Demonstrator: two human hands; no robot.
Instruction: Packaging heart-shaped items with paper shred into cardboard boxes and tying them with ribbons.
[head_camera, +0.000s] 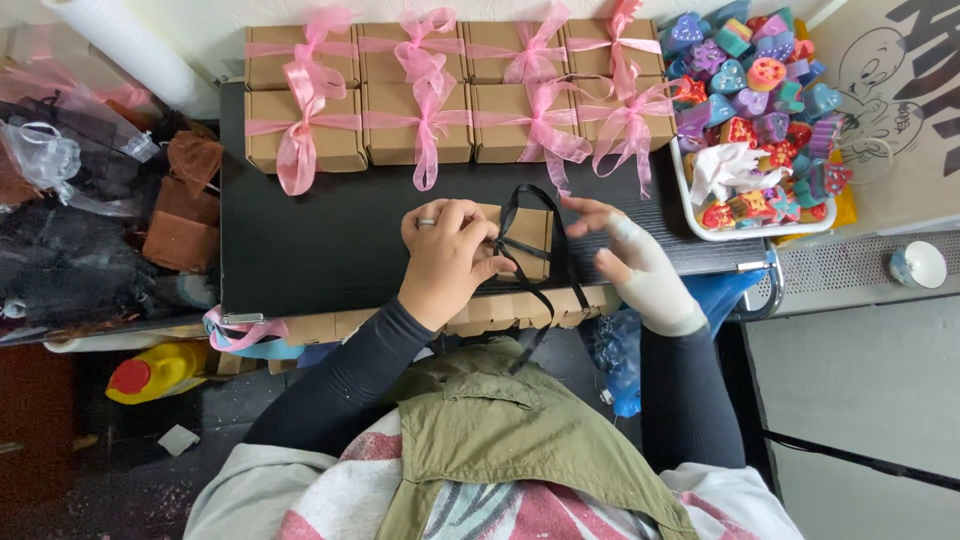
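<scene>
At the near edge of the black rectangular worktop (330, 240), a small brown cardboard gift box (525, 240) is lying under both hands, with a thin black satin ribbon (545, 262) looping over its top and trailing off the near edge toward the person's green vest.

- Left hand (448, 258): wearing a ring, pressing down on the left side of the box; its fingers (490, 268) are pinching the black ribbon against the lid.
- Right hand (632, 262): wrapped in a white bandage at the wrist and palm, hovering just right of the box; its fingers (585, 212) are spreading wide and gripping nothing, with the ribbon loop passing close by them.
- Far edge of the worktop: two rows of brown cardboard boxes tied with pink ribbon bows (430, 100) are sitting side by side, touching one another.
- Right far corner: a white rectangular tray (690, 215) is holding a heap of small multicoloured heart-shaped and flower-shaped pieces (760, 90).
- Beyond the left edge: brown fabric pouches (185, 205) and sheer organza bags (45, 155) are lying in a pile.
- Below the near left corner: a yellow plastic bottle with a red cap (155, 372) is lying on its side.
</scene>
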